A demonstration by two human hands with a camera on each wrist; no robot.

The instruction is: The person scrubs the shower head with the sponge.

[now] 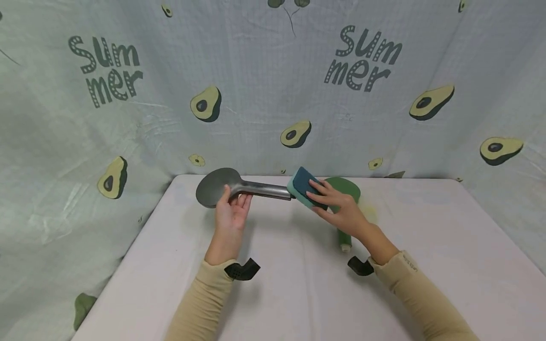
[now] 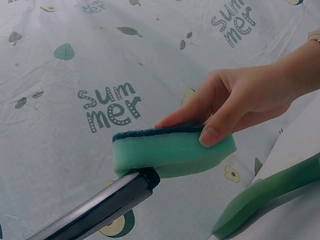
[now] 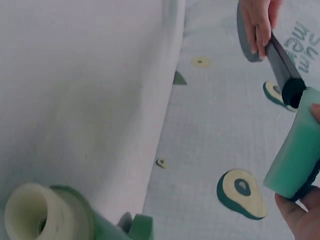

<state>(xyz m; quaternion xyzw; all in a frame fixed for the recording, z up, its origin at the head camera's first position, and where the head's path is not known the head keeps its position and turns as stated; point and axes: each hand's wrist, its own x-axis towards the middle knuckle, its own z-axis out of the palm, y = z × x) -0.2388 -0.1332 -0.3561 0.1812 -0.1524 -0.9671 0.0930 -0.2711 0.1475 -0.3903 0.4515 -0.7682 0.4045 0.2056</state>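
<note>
Sponge (image 1: 304,184) touches spoon (image 1: 262,188); "summer" backdrop (image 1: 247,61), cuff (image 1: 403,270) unreadable

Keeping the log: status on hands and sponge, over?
Left hand holds grey utensil. Right hand grips sponge at handle tip. Green utensil nearby, seemingly not obstructing.

Through the head camera, which I follow from far away, I see a pale grey-green cloth (image 1: 251,61) that hangs like a wall behind the tabletop (image 1: 290,293) and also comes forward along its left and right sides. The word "summer" (image 1: 117,85) is printed on it in dark green letters, more than once. Around this word I notice halved avocado prints (image 1: 205,104), small yellowish flower prints (image 1: 196,160) and some leaf prints (image 2: 64,51). The cloth has many wrinkles, and on the left they shine a little. The tabletop is whitish, slightly pink. The light seems to me soft, with weak shadows.
</note>
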